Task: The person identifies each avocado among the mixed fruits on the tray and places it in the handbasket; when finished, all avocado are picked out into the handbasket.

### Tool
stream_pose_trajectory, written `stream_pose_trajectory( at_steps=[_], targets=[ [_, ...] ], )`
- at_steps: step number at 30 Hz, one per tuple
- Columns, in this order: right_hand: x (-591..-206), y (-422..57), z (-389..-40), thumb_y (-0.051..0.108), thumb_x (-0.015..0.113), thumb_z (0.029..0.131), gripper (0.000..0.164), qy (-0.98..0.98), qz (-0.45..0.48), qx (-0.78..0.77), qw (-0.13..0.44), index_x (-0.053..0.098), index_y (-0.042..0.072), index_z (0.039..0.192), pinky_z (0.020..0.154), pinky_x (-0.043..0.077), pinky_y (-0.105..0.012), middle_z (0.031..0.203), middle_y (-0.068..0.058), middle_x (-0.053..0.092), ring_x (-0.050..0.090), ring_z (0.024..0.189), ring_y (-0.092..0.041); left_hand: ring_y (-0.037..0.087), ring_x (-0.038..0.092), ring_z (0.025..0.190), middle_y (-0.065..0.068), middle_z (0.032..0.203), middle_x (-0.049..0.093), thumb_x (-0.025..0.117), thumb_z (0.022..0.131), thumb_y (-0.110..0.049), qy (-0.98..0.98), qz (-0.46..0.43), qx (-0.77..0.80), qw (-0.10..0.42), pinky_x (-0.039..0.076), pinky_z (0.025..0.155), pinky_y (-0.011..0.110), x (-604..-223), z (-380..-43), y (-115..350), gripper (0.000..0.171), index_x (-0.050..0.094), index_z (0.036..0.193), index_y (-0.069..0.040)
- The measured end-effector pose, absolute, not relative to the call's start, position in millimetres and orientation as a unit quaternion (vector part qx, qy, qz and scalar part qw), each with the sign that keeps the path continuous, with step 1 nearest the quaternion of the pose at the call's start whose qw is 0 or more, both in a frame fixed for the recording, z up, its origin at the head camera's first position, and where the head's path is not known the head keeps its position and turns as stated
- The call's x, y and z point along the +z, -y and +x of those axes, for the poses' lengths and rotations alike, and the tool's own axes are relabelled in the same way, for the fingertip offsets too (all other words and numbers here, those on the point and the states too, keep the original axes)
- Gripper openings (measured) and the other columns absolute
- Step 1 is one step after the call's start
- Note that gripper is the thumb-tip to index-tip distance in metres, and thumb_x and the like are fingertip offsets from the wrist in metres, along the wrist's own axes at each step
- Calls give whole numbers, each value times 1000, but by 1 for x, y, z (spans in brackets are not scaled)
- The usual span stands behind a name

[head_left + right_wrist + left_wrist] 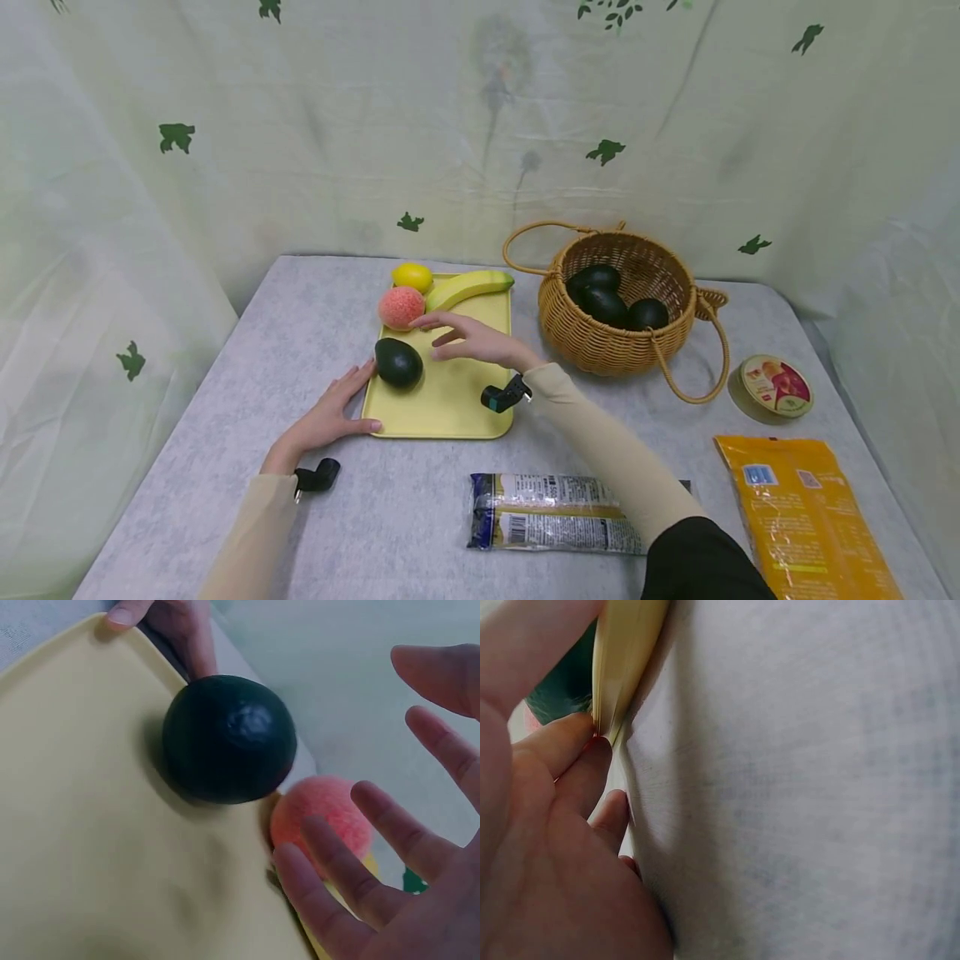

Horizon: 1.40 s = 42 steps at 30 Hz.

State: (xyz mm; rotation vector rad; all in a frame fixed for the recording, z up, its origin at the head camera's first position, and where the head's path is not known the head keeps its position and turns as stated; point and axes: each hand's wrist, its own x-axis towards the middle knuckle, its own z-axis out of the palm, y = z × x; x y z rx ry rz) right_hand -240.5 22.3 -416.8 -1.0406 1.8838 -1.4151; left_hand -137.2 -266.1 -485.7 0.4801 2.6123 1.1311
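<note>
A pale yellow tray (457,408) holds a dark green avocado (399,363), a pink peach (401,307), a lemon (412,277) and a banana (468,288). My left hand (330,418) rests at the tray's left edge, its fairly straight fingertips touching the rim in the left wrist view, the thumb at the near left corner. Over the tray, just right of the avocado, hovers my right hand (480,340) with fingers spread and nothing held. The right wrist view shows a gap between those fingers (405,832) and the avocado (229,739).
Right of the tray stands a wicker basket (600,354) with several avocados inside and its handles folded outward. A round tin (776,387) sits farther right. Nearer lie an orange packet (810,517) and a clear-and-blue package (555,512), partly under the right forearm.
</note>
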Motion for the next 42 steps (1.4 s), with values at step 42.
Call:
stream_pose_trajectory(
  at_steps=[42],
  targets=[
    [-445, 34, -235, 13, 72, 86, 46, -795, -417, -382, 221, 59, 15, 131, 103, 31, -24, 139, -4, 48, 40, 126, -14, 41, 0, 143, 19, 157, 13, 77, 82, -32, -897, 148, 392, 138, -3, 111, 59, -482, -135, 264, 99, 14, 154, -8]
  ],
)
